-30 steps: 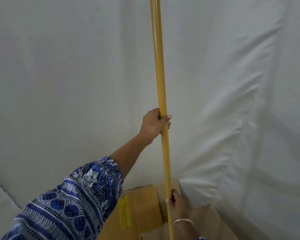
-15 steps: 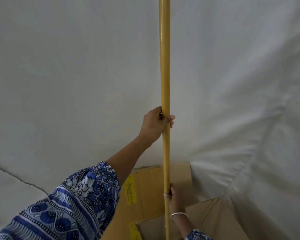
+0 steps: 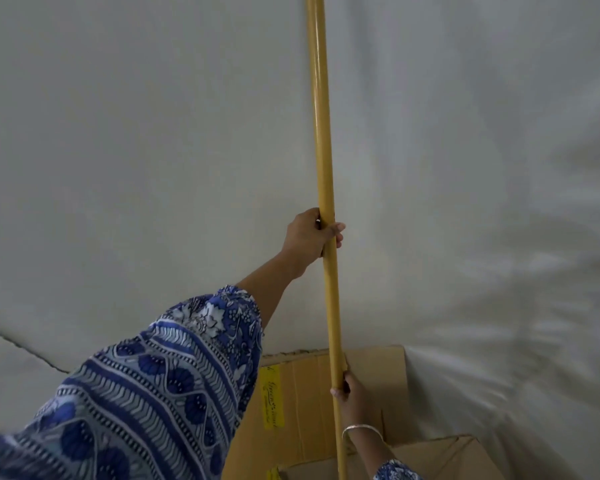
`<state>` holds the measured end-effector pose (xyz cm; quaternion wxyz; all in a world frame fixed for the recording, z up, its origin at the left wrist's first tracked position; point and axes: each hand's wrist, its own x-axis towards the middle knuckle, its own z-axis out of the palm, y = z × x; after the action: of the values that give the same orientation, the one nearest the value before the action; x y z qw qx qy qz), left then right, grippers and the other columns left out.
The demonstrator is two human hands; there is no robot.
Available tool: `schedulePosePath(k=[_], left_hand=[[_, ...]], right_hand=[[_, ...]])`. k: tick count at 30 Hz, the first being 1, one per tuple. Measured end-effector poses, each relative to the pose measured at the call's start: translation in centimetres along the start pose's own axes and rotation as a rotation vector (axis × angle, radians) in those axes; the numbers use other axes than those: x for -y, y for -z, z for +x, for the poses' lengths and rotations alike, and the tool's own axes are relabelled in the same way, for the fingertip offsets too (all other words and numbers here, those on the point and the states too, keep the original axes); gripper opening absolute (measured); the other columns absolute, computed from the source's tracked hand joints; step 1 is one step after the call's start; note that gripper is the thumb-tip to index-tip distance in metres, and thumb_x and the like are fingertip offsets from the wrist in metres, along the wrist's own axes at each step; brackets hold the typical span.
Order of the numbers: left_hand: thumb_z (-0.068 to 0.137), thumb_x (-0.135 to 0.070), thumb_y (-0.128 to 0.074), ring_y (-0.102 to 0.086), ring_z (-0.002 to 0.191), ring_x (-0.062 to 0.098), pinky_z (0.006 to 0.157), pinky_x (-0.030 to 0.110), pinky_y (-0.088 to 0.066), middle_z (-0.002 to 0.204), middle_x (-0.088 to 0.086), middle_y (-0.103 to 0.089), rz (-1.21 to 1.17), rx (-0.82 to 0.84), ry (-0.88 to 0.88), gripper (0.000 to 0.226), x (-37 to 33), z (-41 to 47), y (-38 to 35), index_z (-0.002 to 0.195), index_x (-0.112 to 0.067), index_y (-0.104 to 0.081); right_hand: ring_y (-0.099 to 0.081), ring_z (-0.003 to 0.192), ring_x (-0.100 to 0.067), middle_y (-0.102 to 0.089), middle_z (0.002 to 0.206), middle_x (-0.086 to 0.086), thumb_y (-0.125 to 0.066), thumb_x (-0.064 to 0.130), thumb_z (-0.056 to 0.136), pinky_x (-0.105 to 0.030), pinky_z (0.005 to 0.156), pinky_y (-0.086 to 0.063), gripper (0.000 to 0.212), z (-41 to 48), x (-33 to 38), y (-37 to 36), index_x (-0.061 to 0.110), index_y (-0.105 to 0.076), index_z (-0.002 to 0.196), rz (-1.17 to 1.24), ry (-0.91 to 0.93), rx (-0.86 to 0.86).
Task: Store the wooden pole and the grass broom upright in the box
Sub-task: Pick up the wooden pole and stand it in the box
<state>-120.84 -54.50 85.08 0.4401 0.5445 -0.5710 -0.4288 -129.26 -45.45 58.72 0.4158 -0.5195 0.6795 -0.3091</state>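
Two hands grip one wooden pole (image 3: 324, 161), which stands near upright and runs from the top edge of the view down past the bottom edge. Left hand (image 3: 309, 239) is closed around the pole at mid-height, fingers wrapped fully about the shaft, with a blue patterned sleeve (image 3: 160, 386) trailing back from the forearm. Right hand (image 3: 350, 389) is closed around the pole lower down, level with the upper flap of the box (image 3: 305, 403); a thin bangle (image 3: 361, 429) sits on that wrist. The box is brown cardboard, flaps raised, with a yellow label (image 3: 272, 396) on the flap left of the pole. The pole's lower end passes in front of the box opening; whether it rests inside cannot be determined. Box contents are not visible. White fabric sheeting (image 3: 482, 202) hangs behind the pole and drapes beside the box.
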Motion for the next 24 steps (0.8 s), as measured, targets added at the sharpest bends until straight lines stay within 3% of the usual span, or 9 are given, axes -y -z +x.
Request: schedulePosePath(k=[8, 12, 14, 17, 19, 24], left_hand=[[0.088, -0.013, -0.057, -0.064, 0.079, 0.019, 0.056, 0.019, -0.056, 0.085, 0.005, -0.065, 0.002, 0.007, 0.025, 0.017, 0.3, 0.7, 0.2, 0.104, -0.006, -0.054], [0.084, -0.017, -0.062, -0.063, 0.101, 0.030, 0.084, 0.041, -0.056, 0.105, 0.014, -0.066, 0.043, -0.004, 0.066, 0.028, 0.1, 0.7, 0.0, 0.108, -0.004, -0.055], [0.082, -0.020, -0.065, -0.060, 0.098, 0.027, 0.075, 0.036, -0.054, 0.114, 0.018, -0.063, 0.101, -0.027, 0.075, 0.034, -0.2, 0.5, 0.1, 0.110, -0.004, -0.055], [0.080, -0.020, -0.068, -0.057, 0.093, 0.023, 0.065, 0.028, -0.050, 0.109, 0.018, -0.061, 0.121, -0.026, 0.068, 0.039, -0.6, 0.2, 0.2, 0.112, -0.003, -0.054], [0.078, -0.021, -0.069, -0.057, 0.095, 0.024, 0.065, 0.028, -0.050, 0.105, 0.013, -0.058, 0.122, -0.017, 0.067, 0.043, -0.8, -0.1, 0.3, 0.113, -0.004, -0.053], [0.077, -0.026, -0.071, -0.053, 0.101, 0.018, 0.073, 0.025, -0.046, 0.120, 0.009, -0.056, 0.113, -0.057, 0.012, 0.049, -1.2, -1.8, 1.7, 0.117, -0.007, -0.050]], right_hand=[[-0.061, 0.087, -0.023, -0.060, 0.084, -0.003, -0.058, 0.005, 0.083, -0.033, 0.078, -0.050, 0.018, 0.2, -0.1, -0.2, 0.004, -0.058, 0.102, 0.033, -0.004, -0.014], [-0.063, 0.094, -0.028, -0.068, 0.096, -0.013, -0.059, 0.005, 0.083, -0.038, 0.082, -0.052, 0.021, -0.2, 0.2, -0.3, 0.004, -0.057, 0.104, 0.027, -0.022, -0.032], [-0.063, 0.095, -0.030, -0.068, 0.100, -0.016, -0.059, 0.005, 0.083, -0.039, 0.083, -0.052, 0.021, -0.4, 0.4, -0.3, 0.003, -0.057, 0.104, 0.015, -0.032, -0.048], [-0.064, 0.095, -0.032, -0.068, 0.101, -0.019, -0.060, 0.004, 0.082, -0.043, 0.085, -0.054, 0.020, -0.6, 0.6, -0.3, 0.001, -0.057, 0.102, -0.004, -0.040, -0.069], [-0.063, 0.096, -0.032, -0.067, 0.101, -0.019, -0.060, 0.004, 0.082, -0.044, 0.085, -0.054, 0.020, -0.9, 0.9, -0.2, 0.001, -0.057, 0.101, -0.021, -0.046, -0.070], [-0.064, 0.095, -0.034, -0.067, 0.101, -0.021, -0.063, 0.001, 0.079, -0.043, 0.083, -0.054, 0.023, -1.9, 2.1, 0.1, -0.001, -0.055, 0.101, -0.023, -0.044, -0.108]])
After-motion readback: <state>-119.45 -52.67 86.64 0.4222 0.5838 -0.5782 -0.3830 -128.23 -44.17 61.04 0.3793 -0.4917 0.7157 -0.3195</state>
